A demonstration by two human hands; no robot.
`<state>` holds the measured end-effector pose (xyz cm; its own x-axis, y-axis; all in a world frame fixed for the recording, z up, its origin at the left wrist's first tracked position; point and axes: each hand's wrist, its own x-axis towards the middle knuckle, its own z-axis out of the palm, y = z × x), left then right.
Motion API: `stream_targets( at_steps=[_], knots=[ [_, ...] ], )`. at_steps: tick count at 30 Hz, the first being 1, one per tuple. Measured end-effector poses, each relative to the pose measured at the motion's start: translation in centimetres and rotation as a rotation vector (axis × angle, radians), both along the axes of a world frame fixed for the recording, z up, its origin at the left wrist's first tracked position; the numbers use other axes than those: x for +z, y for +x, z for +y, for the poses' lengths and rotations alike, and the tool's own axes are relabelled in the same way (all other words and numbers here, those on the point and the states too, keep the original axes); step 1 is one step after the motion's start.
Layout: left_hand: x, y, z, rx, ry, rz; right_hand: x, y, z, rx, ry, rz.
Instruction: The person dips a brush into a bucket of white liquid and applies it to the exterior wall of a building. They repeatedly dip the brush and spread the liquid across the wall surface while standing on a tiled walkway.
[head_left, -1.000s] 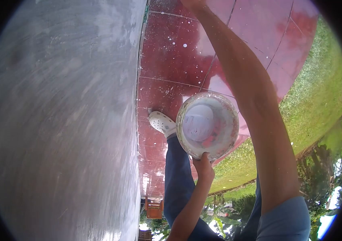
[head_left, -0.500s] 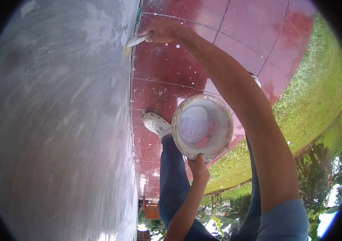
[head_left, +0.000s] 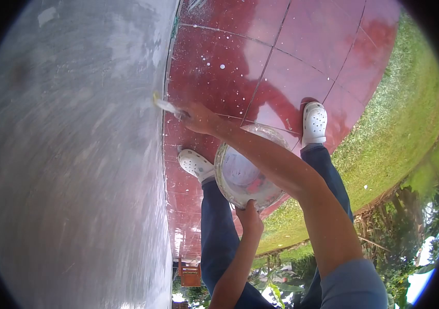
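Observation:
My right hand [head_left: 197,118] is closed round the handle of a paintbrush [head_left: 167,106] with yellowish bristles. The bristles overlap the lower edge of the grey wall [head_left: 75,154]; slight blur hides whether they touch it. My left hand [head_left: 251,218] grips the near rim of a round, paint-crusted bucket [head_left: 221,181], thumb over the edge. White paint [head_left: 240,170] shows inside the bucket. My right forearm passes over the bucket and covers part of its opening.
Red floor tiles [head_left: 214,51] speckled with white drops run along the wall. My feet in white clogs [head_left: 315,122] stand on either side of the bucket. Grass [head_left: 384,134] borders the tiles on the right. A wooden chair-like piece [head_left: 190,275] is at the bottom.
My right hand has moved down the view along the wall's base with the brush, closer to the bucket. The forearm now crosses the bucket, and the right clog has come into full view.

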<state>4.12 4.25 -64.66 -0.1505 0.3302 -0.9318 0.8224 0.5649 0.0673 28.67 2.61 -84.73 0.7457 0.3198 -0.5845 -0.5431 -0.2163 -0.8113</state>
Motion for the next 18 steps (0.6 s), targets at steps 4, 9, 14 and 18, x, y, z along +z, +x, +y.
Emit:
stream_targets(
  at_steps=[4,9,14,18],
  knots=[
    [-1.2,-3.2,0.6,-0.023,0.05,-0.083,-0.3,-0.2,-2.7,0.471,0.097,-0.328],
    [-0.4,-2.2,0.2,0.013,0.018,-0.021,-0.1,16.4,-16.4,-0.032,-0.077,-0.408],
    [-0.2,-2.5,0.5,0.0,-0.022,-0.011,-1.6,20.2,-18.5,-1.064,0.032,-0.366],
    [-0.3,-2.6,0.4,-0.055,-0.011,-0.103,-0.6,11.7,-2.9,-0.797,-0.119,-0.45]
  ],
)
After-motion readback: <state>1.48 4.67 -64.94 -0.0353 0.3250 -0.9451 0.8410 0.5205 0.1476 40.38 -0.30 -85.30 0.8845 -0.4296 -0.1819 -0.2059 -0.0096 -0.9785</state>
